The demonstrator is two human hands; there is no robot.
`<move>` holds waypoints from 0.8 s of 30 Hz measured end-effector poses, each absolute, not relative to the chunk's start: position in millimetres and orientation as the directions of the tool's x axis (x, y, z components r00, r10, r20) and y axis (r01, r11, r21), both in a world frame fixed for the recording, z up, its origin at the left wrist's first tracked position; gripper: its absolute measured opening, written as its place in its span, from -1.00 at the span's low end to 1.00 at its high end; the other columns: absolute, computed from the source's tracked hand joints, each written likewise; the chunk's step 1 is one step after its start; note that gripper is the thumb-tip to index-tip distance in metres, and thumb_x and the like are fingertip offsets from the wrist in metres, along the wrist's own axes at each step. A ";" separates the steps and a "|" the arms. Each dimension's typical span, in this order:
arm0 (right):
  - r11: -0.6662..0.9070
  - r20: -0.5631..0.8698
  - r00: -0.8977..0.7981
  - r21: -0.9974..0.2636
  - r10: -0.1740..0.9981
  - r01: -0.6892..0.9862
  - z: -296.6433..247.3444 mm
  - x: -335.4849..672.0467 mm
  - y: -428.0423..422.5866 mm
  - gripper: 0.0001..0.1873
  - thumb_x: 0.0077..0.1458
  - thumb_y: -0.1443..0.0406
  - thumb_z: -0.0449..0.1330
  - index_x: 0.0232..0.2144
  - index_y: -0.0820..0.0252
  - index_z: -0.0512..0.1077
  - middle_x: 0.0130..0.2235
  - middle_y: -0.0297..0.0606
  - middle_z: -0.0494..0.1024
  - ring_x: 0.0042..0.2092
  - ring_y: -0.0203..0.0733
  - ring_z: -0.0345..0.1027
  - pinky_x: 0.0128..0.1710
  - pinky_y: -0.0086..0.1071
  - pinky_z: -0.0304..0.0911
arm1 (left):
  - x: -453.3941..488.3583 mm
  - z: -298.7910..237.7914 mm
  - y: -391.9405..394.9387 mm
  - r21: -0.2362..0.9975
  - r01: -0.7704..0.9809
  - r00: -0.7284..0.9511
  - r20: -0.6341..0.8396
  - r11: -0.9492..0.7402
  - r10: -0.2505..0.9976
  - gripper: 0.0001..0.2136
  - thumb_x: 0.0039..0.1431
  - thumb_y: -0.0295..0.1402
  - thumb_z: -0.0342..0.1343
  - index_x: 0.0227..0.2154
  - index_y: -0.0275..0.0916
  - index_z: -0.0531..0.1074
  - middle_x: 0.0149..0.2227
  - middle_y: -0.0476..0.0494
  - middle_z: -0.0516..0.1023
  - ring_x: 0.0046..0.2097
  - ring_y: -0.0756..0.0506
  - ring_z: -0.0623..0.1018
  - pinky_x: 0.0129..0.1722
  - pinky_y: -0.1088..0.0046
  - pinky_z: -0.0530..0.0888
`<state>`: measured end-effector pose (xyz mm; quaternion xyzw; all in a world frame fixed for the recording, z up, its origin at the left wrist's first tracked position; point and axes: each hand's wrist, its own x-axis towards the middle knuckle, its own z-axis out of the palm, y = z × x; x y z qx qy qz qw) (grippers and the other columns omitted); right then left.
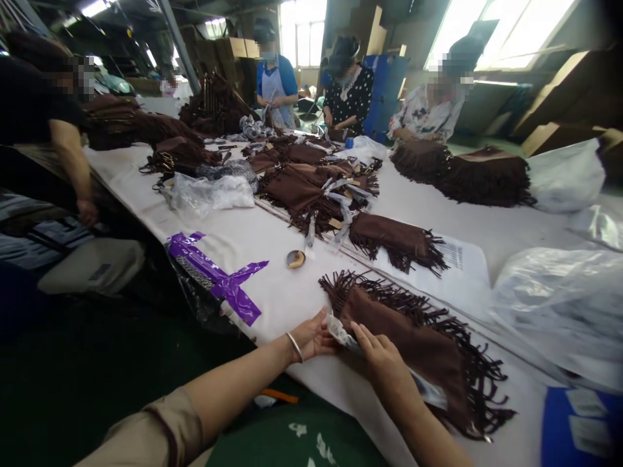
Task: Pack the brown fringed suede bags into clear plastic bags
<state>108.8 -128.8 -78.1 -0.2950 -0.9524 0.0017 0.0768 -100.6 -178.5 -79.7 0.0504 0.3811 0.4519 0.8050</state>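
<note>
A brown fringed bag (409, 331) lies flat on the white tabletop in front of me, its dark fringe spread along the far side and both ends. Along its near edge runs a strip wrapped in clear plastic (342, 333). My left hand (314, 335), with a bangle at the wrist, pinches the left end of this strip. The fingers of my right hand (382, 353) rest over the strip's middle and grip it against the bag; the thumb is hidden. What is inside the wrap I cannot make out.
Another fringed bag (389, 233) lies beyond, near a heap of brown bags (296, 188). Purple tape (214, 272) sticks to the left table edge. A small round dish (295, 259) stands mid-table. Clear plastic bags (559, 305) lie right. Several people work around the table.
</note>
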 end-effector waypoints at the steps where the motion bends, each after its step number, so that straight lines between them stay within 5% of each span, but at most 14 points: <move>1: 0.825 0.143 -0.814 -0.052 0.563 0.562 -76.3 108.6 -134.0 -0.24 0.05 0.55 -0.11 0.29 0.10 -0.13 0.15 -0.22 0.33 -0.17 -0.10 0.35 -0.11 -0.25 0.35 | -93.8 -80.6 -169.6 0.381 -0.727 0.334 -0.532 0.571 0.778 -0.41 0.14 0.15 -0.09 -0.24 -0.38 0.44 -0.33 -0.26 0.58 -0.28 -0.12 0.58 -0.11 0.30 0.47; 5: 0.784 0.151 -0.769 -0.133 0.621 0.607 -77.5 106.0 -165.5 -0.13 -0.05 0.61 -0.16 0.29 0.06 -0.21 0.17 -0.30 0.29 -0.11 -0.13 0.36 -0.08 -0.29 0.36 | -77.7 -83.3 -140.6 0.236 -0.828 0.388 -0.411 0.508 0.825 -0.52 0.19 -0.01 -0.04 -0.19 -0.41 0.45 -0.30 -0.30 0.59 -0.17 -0.23 0.57 -0.07 0.20 0.46; 8: 0.777 0.201 -0.753 -0.232 0.627 0.585 -86.2 107.1 -179.7 -0.11 -0.07 0.62 -0.18 0.30 0.08 -0.26 0.18 -0.29 0.28 -0.07 -0.14 0.36 -0.06 -0.28 0.36 | -81.2 -87.6 -123.6 0.195 -0.875 0.308 -0.481 0.442 0.821 -0.64 0.18 -0.19 0.01 -0.18 -0.43 0.45 -0.31 -0.29 0.60 -0.15 -0.25 0.57 -0.03 0.15 0.44; 12: 0.802 0.235 -0.774 -0.289 0.588 0.523 -96.1 114.5 -177.2 -0.32 0.13 0.46 -0.06 0.28 0.15 -0.10 0.20 -0.21 0.25 0.01 -0.11 0.32 -0.02 -0.25 0.35 | -92.8 -91.9 -103.4 0.324 -0.911 0.035 -0.554 0.254 0.831 -0.80 0.13 -0.41 0.07 -0.24 -0.46 0.46 -0.36 -0.26 0.60 -0.19 -0.19 0.59 0.01 0.21 0.42; 16: 0.855 0.257 -0.816 -0.135 0.518 0.500 -99.8 124.8 -171.6 -0.44 0.20 0.28 0.03 0.24 0.11 0.05 0.23 -0.26 0.18 0.16 -0.05 0.17 0.03 -0.21 0.31 | -88.0 -86.8 -101.4 0.523 -0.849 -0.201 -0.446 0.072 0.872 -0.77 0.10 -0.47 0.08 -0.16 -0.42 0.44 -0.22 -0.23 0.59 -0.08 -0.16 0.55 0.09 0.28 0.37; 18: 0.887 0.252 -0.854 -0.044 0.454 0.459 -102.8 129.4 -173.1 -0.43 0.20 0.27 0.03 0.24 0.12 0.04 0.24 -0.29 0.15 0.21 -0.05 0.10 0.05 -0.21 0.28 | -76.7 -82.9 -109.9 0.790 -0.613 -0.262 -0.212 0.007 0.941 -0.68 0.14 -0.37 0.08 -0.04 -0.36 0.40 -0.05 -0.24 0.52 0.04 -0.19 0.47 0.14 0.25 0.32; 20: 0.904 0.264 -0.874 0.019 0.407 0.427 -107.8 133.7 -176.3 -0.41 0.19 0.26 0.03 0.24 0.16 0.03 0.25 -0.28 0.14 0.22 -0.06 0.08 0.08 -0.21 0.24 | -62.7 -80.5 -120.6 0.988 -0.137 -0.084 0.062 -0.073 0.994 -0.54 0.14 -0.25 0.11 0.09 -0.28 0.30 0.13 -0.23 0.36 0.18 -0.23 0.31 0.22 0.18 0.19; 22: 0.911 0.294 -0.879 0.054 0.376 0.408 -113.2 139.0 -179.0 -0.42 0.18 0.29 0.02 0.24 0.19 0.04 0.24 -0.30 0.16 0.22 -0.07 0.09 0.13 -0.21 0.16 | -50.2 -79.8 -129.2 0.915 0.342 0.195 0.155 -0.215 0.969 -0.40 0.09 -0.19 0.16 0.18 -0.22 0.18 0.26 -0.22 0.12 0.30 -0.26 0.06 0.28 0.10 0.00; 24: 0.920 0.322 -0.879 0.058 0.351 0.388 -116.4 147.1 -180.2 -0.43 0.16 0.36 -0.01 0.23 0.20 0.07 0.22 -0.32 0.19 0.21 -0.09 0.09 0.16 -0.21 0.09 | -42.6 -78.8 -134.1 0.709 0.622 0.346 0.133 -0.333 0.929 -0.32 0.06 -0.16 0.18 0.22 -0.23 0.10 0.31 -0.25 -0.06 0.33 -0.28 -0.13 0.28 0.03 -0.08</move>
